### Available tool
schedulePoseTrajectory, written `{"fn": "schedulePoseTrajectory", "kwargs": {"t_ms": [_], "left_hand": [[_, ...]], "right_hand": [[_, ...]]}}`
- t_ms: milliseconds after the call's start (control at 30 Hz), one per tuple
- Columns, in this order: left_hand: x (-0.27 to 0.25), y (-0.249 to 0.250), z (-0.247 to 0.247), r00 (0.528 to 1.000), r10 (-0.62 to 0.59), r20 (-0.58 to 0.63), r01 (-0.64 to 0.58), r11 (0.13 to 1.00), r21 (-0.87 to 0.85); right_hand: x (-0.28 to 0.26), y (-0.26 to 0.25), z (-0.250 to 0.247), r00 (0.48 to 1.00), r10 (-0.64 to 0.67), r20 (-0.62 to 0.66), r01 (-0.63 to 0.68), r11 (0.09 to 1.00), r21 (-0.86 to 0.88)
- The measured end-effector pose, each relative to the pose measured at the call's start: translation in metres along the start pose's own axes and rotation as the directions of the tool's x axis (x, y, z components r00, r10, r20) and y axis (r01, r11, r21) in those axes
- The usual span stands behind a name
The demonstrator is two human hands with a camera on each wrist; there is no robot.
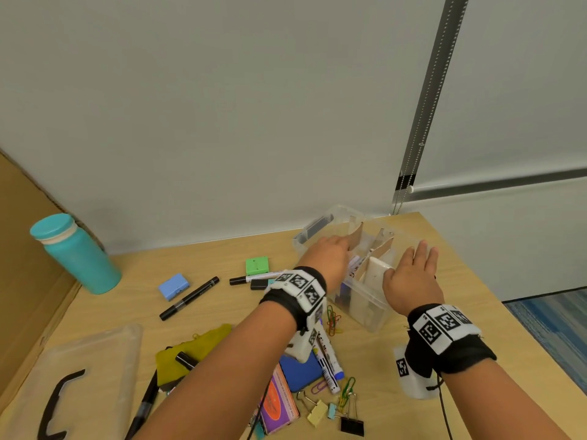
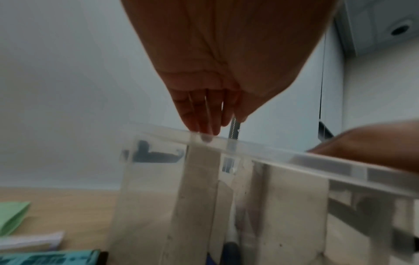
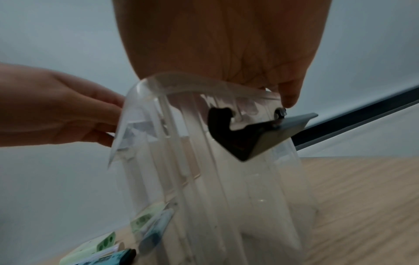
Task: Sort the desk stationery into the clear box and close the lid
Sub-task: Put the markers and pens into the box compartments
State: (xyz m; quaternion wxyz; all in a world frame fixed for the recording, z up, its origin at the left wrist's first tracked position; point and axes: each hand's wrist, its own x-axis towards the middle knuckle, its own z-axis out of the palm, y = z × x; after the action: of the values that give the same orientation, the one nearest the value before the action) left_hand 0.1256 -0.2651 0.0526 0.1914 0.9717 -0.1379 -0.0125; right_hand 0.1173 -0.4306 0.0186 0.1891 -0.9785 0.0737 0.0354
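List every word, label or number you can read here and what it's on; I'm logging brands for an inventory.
None can be read with certainty.
White marker by the left wrist: printed letters and a barcode, too blurred.
Marker inside the clear box: printing, too small.
Orange and purple packet: lines of print, unreadable.
Black marker: pale print, too small.
Wrist bands: black-and-white square code patterns and tiny illegible letters.

Soft, even room light leaves only faint shadows; the head view bends at its edges, and both wrist views are motion-blurred.
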Motion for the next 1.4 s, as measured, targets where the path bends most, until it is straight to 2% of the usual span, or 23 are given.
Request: {"fn": "schedulePoseTrajectory", "kwargs": {"t_ms": [133, 200, 267, 333, 467, 533, 567, 600, 633, 700, 733, 767, 800, 833, 900, 967, 1033, 1200, 1300, 1400], "left_hand": [[-0.041, -0.025, -0.01, 0.976, 0.026, -0.214, -0.041, 0.997, -0.068], [-0.06, -0.04, -0.007, 0.974, 0.004, -0.226, -0.016, 0.999, -0.049], [-0.077, -0.05, 0.0, 0.99, 0.011, -0.141, -0.01, 1.0, 0.008], [-0.089, -0.057, 0.012, 0.999, 0.037, 0.01, -0.038, 0.995, 0.092], [-0.094, -0.056, 0.033, 0.96, 0.079, 0.267, -0.135, 0.971, 0.2], [-0.094, -0.051, 0.041, 0.938, 0.076, 0.338, -0.166, 0.955, 0.246], [-0.094, -0.048, 0.045, 0.929, 0.064, 0.363, -0.168, 0.95, 0.263], [-0.093, -0.046, 0.048, 0.923, 0.05, 0.383, -0.166, 0.946, 0.277], [-0.094, -0.045, 0.05, 0.918, 0.038, 0.395, -0.165, 0.942, 0.291], [-0.093, -0.043, 0.053, 0.915, 0.031, 0.403, -0.168, 0.936, 0.31], [-0.092, -0.043, 0.053, 0.913, 0.03, 0.408, -0.169, 0.935, 0.311], [-0.091, -0.044, 0.053, 0.908, 0.029, 0.417, -0.173, 0.934, 0.313], [-0.09, -0.044, 0.053, 0.902, 0.026, 0.431, -0.178, 0.932, 0.315], [-0.087, -0.045, 0.052, 0.896, 0.026, 0.444, -0.186, 0.928, 0.322], [-0.081, -0.047, 0.049, 0.894, 0.033, 0.446, -0.212, 0.91, 0.357], [-0.075, -0.048, 0.045, 0.896, 0.037, 0.442, -0.234, 0.887, 0.399], [-0.071, -0.046, 0.044, 0.892, 0.045, 0.45, -0.262, 0.864, 0.431], [-0.062, -0.039, 0.048, 0.852, 0.031, 0.522, -0.339, 0.793, 0.507], [-0.059, -0.036, 0.051, 0.856, 0.021, 0.517, -0.347, 0.763, 0.545], [-0.059, -0.038, 0.053, 0.866, 0.023, 0.5, -0.355, 0.733, 0.581]], "right_hand": [[0.001, 0.001, 0.001, 1.0, -0.009, 0.002, 0.009, 1.0, 0.007], [0.002, 0.002, 0.002, 1.0, -0.016, -0.005, 0.016, 1.0, 0.012], [0.003, 0.003, 0.004, 1.0, -0.02, -0.015, 0.02, 1.0, 0.013], [0.004, 0.004, 0.005, 0.999, -0.029, -0.026, 0.03, 0.999, 0.021], [0.004, 0.006, 0.004, 0.999, -0.037, -0.018, 0.038, 0.998, 0.041], [0.005, 0.008, 0.005, 0.999, -0.037, -0.034, 0.037, 0.999, 0.012], [0.003, 0.007, 0.004, 0.994, -0.063, -0.091, 0.06, 0.998, -0.029], [-0.001, 0.006, 0.003, 0.975, -0.124, -0.182, 0.112, 0.991, -0.079], [-0.007, 0.003, 0.001, 0.93, -0.222, -0.292, 0.195, 0.974, -0.118], [-0.027, -0.007, -0.004, 0.764, -0.452, -0.461, 0.433, 0.888, -0.153], [-0.039, -0.014, -0.004, 0.682, -0.558, -0.473, 0.557, 0.815, -0.158], [-0.051, -0.02, -0.001, 0.627, -0.645, -0.437, 0.655, 0.74, -0.153], [-0.06, -0.024, 0.004, 0.606, -0.705, -0.369, 0.714, 0.686, -0.138], [-0.067, -0.026, 0.012, 0.621, -0.733, -0.278, 0.738, 0.666, -0.109], [-0.072, -0.028, 0.031, 0.707, -0.705, -0.056, 0.702, 0.709, -0.063], [-0.069, -0.026, 0.05, 0.79, -0.586, 0.179, 0.604, 0.793, -0.072], [-0.067, -0.024, 0.061, 0.819, -0.446, 0.36, 0.501, 0.862, -0.072], [-0.067, -0.026, 0.067, 0.824, -0.345, 0.449, 0.419, 0.905, -0.073], [-0.07, -0.026, 0.059, 0.831, -0.316, 0.457, 0.415, 0.9, -0.132], [-0.073, -0.025, 0.046, 0.849, -0.345, 0.401, 0.426, 0.895, -0.132]]}}
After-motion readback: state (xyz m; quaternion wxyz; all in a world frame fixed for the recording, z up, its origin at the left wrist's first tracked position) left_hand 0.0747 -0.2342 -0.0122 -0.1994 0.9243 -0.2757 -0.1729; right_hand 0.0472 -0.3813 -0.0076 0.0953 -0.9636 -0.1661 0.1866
